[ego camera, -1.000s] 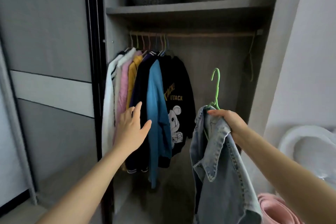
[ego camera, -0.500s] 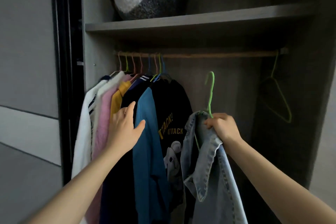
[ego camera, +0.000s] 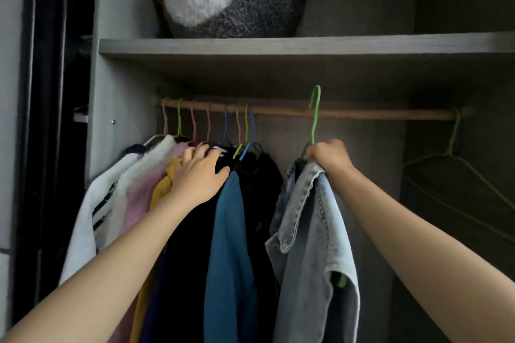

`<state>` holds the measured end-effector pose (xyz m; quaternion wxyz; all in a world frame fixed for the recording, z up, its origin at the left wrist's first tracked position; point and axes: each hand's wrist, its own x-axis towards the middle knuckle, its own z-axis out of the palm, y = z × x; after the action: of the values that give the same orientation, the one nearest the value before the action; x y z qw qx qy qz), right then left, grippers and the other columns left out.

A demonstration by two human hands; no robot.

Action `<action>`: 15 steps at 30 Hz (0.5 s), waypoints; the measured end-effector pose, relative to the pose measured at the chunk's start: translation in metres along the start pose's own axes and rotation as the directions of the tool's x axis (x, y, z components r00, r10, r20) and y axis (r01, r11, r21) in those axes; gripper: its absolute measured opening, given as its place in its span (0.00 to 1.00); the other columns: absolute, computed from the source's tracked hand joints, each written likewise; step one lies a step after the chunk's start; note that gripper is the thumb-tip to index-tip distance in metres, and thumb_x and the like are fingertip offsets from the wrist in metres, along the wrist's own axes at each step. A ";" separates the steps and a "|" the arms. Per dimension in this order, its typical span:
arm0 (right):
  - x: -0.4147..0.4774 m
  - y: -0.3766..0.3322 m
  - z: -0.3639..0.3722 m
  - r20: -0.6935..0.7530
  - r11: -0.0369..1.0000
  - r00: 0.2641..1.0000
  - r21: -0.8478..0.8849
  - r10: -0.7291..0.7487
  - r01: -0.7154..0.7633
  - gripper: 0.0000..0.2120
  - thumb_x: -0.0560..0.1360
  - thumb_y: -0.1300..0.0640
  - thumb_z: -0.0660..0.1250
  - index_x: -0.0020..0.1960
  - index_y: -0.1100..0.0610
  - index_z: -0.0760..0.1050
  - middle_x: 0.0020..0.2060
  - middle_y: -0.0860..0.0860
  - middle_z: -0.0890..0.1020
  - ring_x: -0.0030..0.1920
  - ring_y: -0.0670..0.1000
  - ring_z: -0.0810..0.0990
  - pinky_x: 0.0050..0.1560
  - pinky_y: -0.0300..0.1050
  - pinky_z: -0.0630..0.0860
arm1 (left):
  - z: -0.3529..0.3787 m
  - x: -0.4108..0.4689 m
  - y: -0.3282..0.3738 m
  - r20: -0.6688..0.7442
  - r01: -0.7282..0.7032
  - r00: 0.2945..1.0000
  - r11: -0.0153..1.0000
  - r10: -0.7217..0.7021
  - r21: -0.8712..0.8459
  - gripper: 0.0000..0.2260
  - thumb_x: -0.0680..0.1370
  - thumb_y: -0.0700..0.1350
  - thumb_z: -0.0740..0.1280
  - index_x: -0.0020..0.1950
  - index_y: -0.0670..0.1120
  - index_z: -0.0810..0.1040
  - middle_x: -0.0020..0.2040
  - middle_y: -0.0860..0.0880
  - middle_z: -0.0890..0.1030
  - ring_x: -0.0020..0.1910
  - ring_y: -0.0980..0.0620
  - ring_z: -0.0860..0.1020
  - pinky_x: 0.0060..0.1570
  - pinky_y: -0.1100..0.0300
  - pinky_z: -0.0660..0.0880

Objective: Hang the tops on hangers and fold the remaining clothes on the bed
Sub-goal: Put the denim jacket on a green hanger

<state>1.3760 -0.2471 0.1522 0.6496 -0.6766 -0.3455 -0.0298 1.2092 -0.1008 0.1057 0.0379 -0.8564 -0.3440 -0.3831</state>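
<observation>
Inside a grey open wardrobe (ego camera: pixel 122 78), a person's two bare arms reach up toward a single wooden hanging rail (ego camera: pixel 376 114). The right grip (ego camera: pixel 328 154) is closed tight, fingers curled round the neck of a green wire hanger (ego camera: pixel 314 125) and the bunched collar of one light-wash blue denim jacket (ego camera: pixel 315 231). The jacket hangs below the fist in loose folds, its pale stitched seams and turned-out collar facing the camera, just right of the hung clothes. The hanger's hook rises above the rail and crosses in front of it; whether it rests on the rail cannot be told.

The left grip (ego camera: pixel 199 172) lies open, fingers spread and fairly straight, pressed on the shoulders of the garments at the rail's left end. Eight coloured hooks sit on the rail there: four pink, two green, two blue. Six garments can be made out beneath them: a white fleecy top (ego camera: pixel 111 189), a pink top (ego camera: pixel 139 189), a mustard-yellow top (ego camera: pixel 164 184), a dark navy top (ego camera: pixel 189 231), a mid-blue top (ego camera: pixel 231 245) and a black top (ego camera: pixel 262 189).

One empty pale-green hanger (ego camera: pixel 455 133) hangs alone at the rail's far right. On the grey shelf (ego camera: pixel 306 46) above sits one grey-and-white plush toy (ego camera: pixel 237 8).
</observation>
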 end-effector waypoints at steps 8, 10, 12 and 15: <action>0.058 -0.017 0.058 -0.025 0.993 0.998 -0.112 -0.051 0.048 0.06 0.72 0.68 0.63 0.37 0.64 0.69 0.36 0.57 0.72 0.37 0.53 0.72 0.30 0.45 0.64 | 0.017 0.021 -0.037 0.138 -0.087 0.987 0.996 0.082 0.031 0.23 0.80 0.58 0.55 0.73 0.53 0.60 0.73 0.47 0.62 0.72 0.44 0.56 0.69 0.50 0.57; 0.071 -0.012 0.070 -0.023 0.991 0.998 -0.123 -0.055 0.052 0.05 0.73 0.68 0.61 0.39 0.65 0.68 0.35 0.56 0.72 0.39 0.54 0.71 0.32 0.44 0.64 | 0.021 0.020 -0.044 0.140 -0.100 0.985 0.995 0.097 0.015 0.23 0.80 0.58 0.54 0.73 0.53 0.61 0.73 0.48 0.64 0.72 0.45 0.57 0.70 0.51 0.55; 0.080 -0.005 0.085 -0.016 0.990 0.999 -0.133 -0.051 0.049 0.04 0.74 0.68 0.61 0.42 0.65 0.66 0.35 0.56 0.71 0.38 0.53 0.71 0.34 0.44 0.65 | 0.025 0.021 -0.051 0.111 -0.103 0.989 0.995 0.102 0.000 0.22 0.80 0.58 0.54 0.72 0.53 0.63 0.72 0.49 0.65 0.72 0.46 0.57 0.70 0.52 0.54; 0.090 0.007 0.105 0.005 0.988 0.999 -0.148 -0.041 0.042 0.15 0.73 0.69 0.61 0.30 0.61 0.61 0.28 0.52 0.66 0.29 0.49 0.63 0.24 0.38 0.61 | 0.026 0.020 -0.054 0.096 -0.128 0.987 0.992 0.130 -0.019 0.22 0.80 0.58 0.53 0.73 0.53 0.62 0.72 0.50 0.64 0.72 0.47 0.56 0.71 0.52 0.53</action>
<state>1.4049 -0.1135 0.1741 0.5965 -0.7156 -0.3570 -0.0681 1.2017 -0.0402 0.0910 0.0402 -0.8948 -0.2867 -0.3399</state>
